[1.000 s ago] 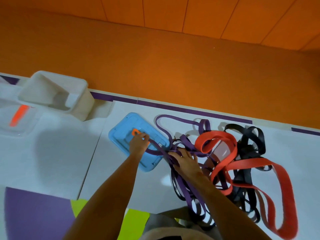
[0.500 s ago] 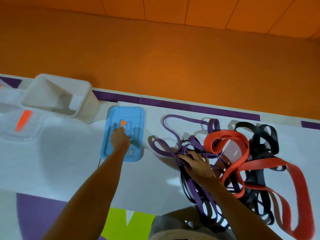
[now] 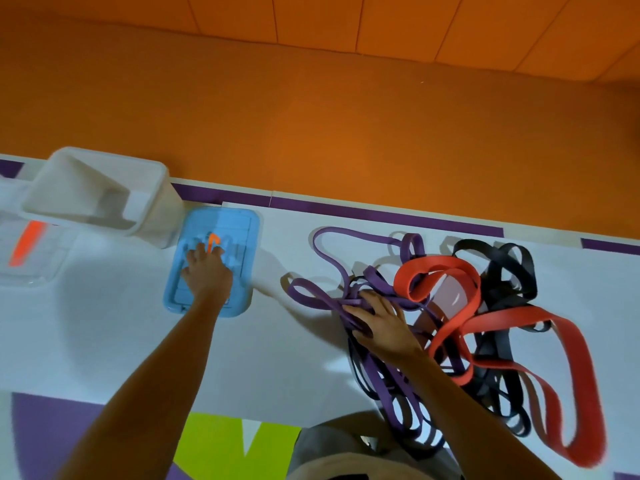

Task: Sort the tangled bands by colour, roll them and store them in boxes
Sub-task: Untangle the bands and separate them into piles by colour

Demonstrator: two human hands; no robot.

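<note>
A tangle of bands lies on the white table (image 3: 114, 327) at the right: purple bands (image 3: 379, 277) on its left side, a wide red band (image 3: 571, 344) looping through the middle, black bands (image 3: 502, 299) at the back and right. My right hand (image 3: 384, 323) rests on the purple strands with fingers stretched over them. A blue box lid (image 3: 244, 230) with an orange handle (image 3: 214, 241) lies flat left of the tangle. My left hand (image 3: 207, 271) presses on that lid, fingertips beside the handle.
An open white box (image 3: 157, 188) stands just left of the blue lid at the table's far edge. A clear lid with an orange handle (image 3: 27, 244) lies at the far left. An orange surface runs beyond the far edge.
My left hand has slid the blue lid left and away from the bands, up beside the white box. My right hand has stayed on the purple strands.
</note>
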